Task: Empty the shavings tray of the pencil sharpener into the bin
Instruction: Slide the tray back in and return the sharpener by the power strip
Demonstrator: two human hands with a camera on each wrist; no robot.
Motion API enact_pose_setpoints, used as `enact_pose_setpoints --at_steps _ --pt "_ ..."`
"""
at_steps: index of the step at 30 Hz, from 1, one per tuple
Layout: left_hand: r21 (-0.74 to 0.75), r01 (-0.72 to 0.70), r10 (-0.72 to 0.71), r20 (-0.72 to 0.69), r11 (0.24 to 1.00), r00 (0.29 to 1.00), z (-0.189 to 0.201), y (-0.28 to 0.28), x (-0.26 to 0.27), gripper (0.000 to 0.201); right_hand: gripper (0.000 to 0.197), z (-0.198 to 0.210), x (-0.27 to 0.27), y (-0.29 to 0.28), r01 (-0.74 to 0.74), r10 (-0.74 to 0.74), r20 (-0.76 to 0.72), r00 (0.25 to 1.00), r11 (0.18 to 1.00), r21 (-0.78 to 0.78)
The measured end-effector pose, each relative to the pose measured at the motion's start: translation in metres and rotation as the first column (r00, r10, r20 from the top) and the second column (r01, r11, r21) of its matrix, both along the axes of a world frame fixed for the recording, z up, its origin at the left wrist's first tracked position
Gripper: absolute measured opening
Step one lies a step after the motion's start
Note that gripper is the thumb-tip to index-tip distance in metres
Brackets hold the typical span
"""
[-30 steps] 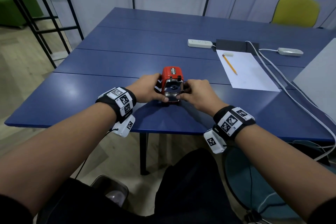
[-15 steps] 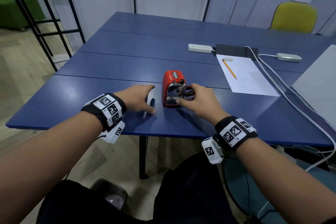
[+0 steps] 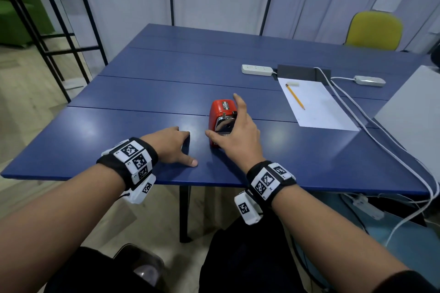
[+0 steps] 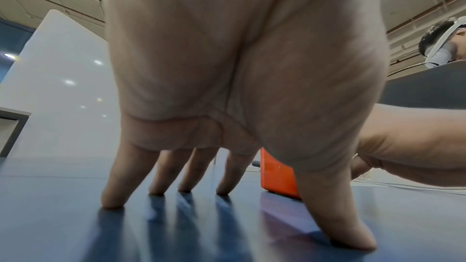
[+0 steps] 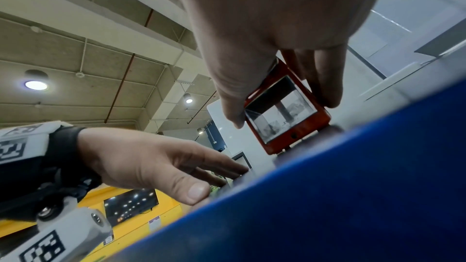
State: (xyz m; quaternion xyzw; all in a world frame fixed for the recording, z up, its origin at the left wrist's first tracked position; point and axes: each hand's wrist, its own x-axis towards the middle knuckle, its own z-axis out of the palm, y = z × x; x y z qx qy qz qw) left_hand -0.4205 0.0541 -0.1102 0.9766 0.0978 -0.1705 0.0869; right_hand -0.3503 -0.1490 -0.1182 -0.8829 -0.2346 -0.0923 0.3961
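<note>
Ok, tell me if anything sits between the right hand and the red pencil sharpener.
Nothing visible does. The right hand is at the red box-shaped pencil sharpener, thumb and fingers flanking its clear shavings tray. The left hand rests on the blue table beside it, apart.
</note>
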Motion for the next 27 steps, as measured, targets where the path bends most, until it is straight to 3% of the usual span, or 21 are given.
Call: enact_pose_setpoints --at_steps 11,20,27 --pt "0.010 0.035 -0.035 -0.011 0.999 0.999 -0.004 0.002 -0.002 0.102 0.093 0.007 0.031 -0.013 0.060 -0.061 -0.023 0.998 0.997 -0.038" --pt "-0.003 0.038 -0.038 -0.027 0.999 0.999 -0.005 0.001 -0.005 0.104 0.091 0.051 0.138 -0.037 0.238 -0.237 -0.020 0.971 0.969 0.061" --pt "0.004 0.018 -0.018 -0.063 1.000 0.998 -0.014 0.006 -0.003 0.123 0.093 0.047 0.217 -0.040 0.308 -0.307 -0.018 0.952 0.950 0.045"
